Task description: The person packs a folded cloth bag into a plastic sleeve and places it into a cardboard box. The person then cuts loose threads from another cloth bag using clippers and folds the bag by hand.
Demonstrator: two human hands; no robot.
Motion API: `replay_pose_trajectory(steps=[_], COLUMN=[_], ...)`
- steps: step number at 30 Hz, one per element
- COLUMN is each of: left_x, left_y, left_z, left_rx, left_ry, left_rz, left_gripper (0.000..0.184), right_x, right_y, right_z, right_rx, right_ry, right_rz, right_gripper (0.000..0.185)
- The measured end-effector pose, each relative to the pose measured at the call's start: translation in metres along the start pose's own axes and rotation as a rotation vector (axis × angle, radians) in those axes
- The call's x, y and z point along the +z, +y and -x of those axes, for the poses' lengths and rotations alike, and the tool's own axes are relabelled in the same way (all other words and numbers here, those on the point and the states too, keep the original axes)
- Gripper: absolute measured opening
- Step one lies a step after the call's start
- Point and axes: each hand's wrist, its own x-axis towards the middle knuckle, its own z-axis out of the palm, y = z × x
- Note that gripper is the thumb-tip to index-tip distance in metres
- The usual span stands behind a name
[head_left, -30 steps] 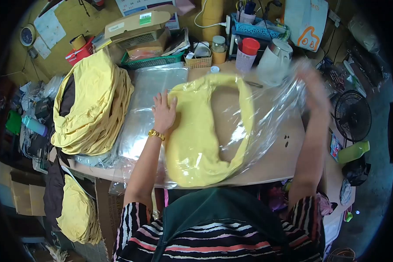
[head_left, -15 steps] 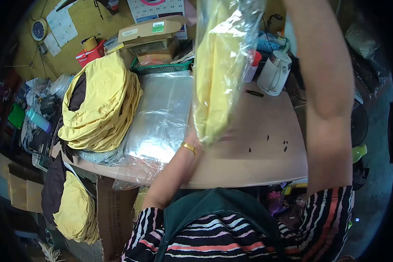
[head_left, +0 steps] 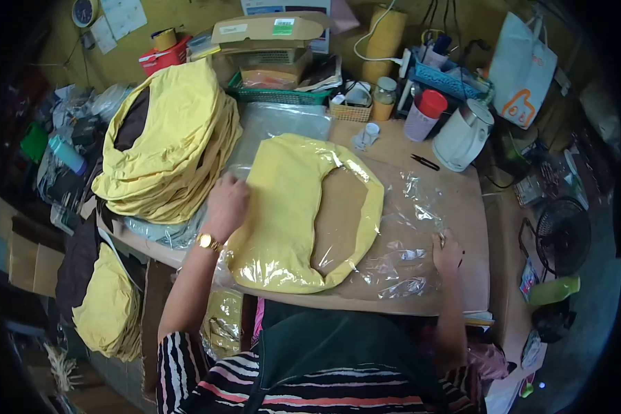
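A yellow cloth bag (head_left: 272, 214) with a wide looped strap lies flat on the table inside a clear plastic bag (head_left: 403, 265). The plastic runs on past the strap to the right. My left hand (head_left: 228, 205), a gold watch on its wrist, is closed beside the cloth bag's left edge; whatever its fingers hold is hidden. At the plastic's right end, my right hand (head_left: 448, 252) is closed on the film. Left of my left hand rises a stack of yellow cloth bags (head_left: 165, 145) with dark linings. Behind the wrapped one lie flat clear plastic sleeves (head_left: 283, 119).
Black thread snips (head_left: 425, 162), a white kettle (head_left: 462, 134) and a red-lidded cup (head_left: 424, 116) stand or lie at the back right. A green basket (head_left: 276, 95) holds boxes. More yellow cloth bags (head_left: 107, 310) hang low at the left. A black fan (head_left: 562, 228) is at far right.
The wrapped cloth bag, held upright before, now lies flat on the table. My right arm has come down from high up to the plastic's right end; my left hand has moved left.
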Motion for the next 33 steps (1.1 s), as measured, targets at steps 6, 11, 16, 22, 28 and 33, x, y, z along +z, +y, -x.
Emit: replay_pose_trajectory(steps=[6, 11, 16, 22, 28, 33], left_x=[0.09, 0.105, 0.03, -0.052, -0.095, -0.122], left_y=[0.044, 0.047, 0.106, 0.24, 0.172, 0.079], left_z=[-0.069, -0.079, -0.095, -0.052, -0.106, -0.144], left_rx=[0.11, 0.004, 0.292, 0.845, 0.973, 0.754], left_ry=[-0.083, -0.072, -0.269, 0.124, -0.028, -0.511], left_rz=[0.007, -0.008, 0.136, 0.661, 1.007, 1.495], left_gripper=[0.061, 0.083, 0.093, 0.064, 0.017, 0.017], right_x=[0.01, 0.021, -0.034, -0.093, -0.123, -0.133], right_y=[0.009, 0.026, -0.044, -0.124, -0.096, -0.058], right_z=[0.001, 0.003, -0.033, -0.061, -0.072, -0.076], right_rx=[-0.006, 0.004, 0.09, -0.029, -0.198, -0.483], right_ry=[0.022, 0.116, -0.063, -0.575, -0.758, -0.797], right_rz=[0.051, 0.003, -0.998, -1.236, -1.083, -0.517], right_gripper=[0.023, 0.02, 0.037, 0.019, 0.013, 0.011])
